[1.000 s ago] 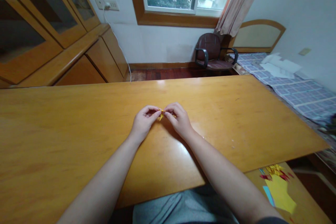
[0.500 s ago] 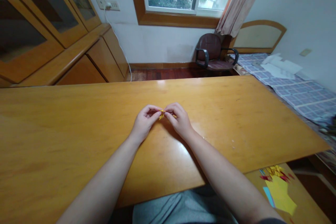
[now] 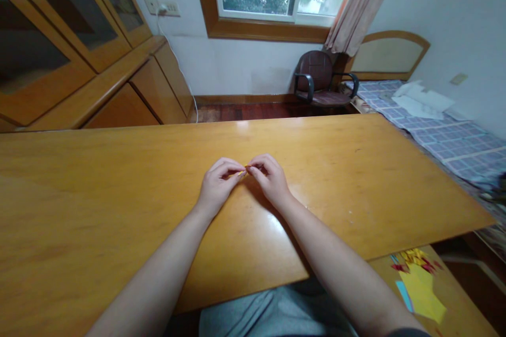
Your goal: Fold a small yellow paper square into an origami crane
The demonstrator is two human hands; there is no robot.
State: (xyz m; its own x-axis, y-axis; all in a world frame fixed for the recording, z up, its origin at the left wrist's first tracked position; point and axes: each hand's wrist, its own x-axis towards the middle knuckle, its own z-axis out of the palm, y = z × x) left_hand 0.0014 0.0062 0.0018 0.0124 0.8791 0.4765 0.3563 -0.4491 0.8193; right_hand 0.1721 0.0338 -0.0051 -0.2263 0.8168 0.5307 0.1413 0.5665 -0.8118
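My left hand [image 3: 216, 184] and my right hand [image 3: 271, 179] meet at the middle of a long wooden table [image 3: 98, 184]. Both pinch a small folded piece of yellow paper [image 3: 242, 171] between fingertips and thumbs. Only a thin sliver of the paper shows between the fingers; the rest is hidden by them. Both wrists rest low over the tabletop.
A lower surface [image 3: 454, 305] at the bottom right carries yellow paper sheets [image 3: 422, 292] and small red and yellow scraps [image 3: 415, 259]. A dark armchair [image 3: 320, 81] stands under the window. A bed [image 3: 446, 131] runs along the right, wooden cabinets [image 3: 98, 63] along the left.
My fingertips have closed tighter together, and less of the yellow paper shows than before. Both arms stay in the same place.
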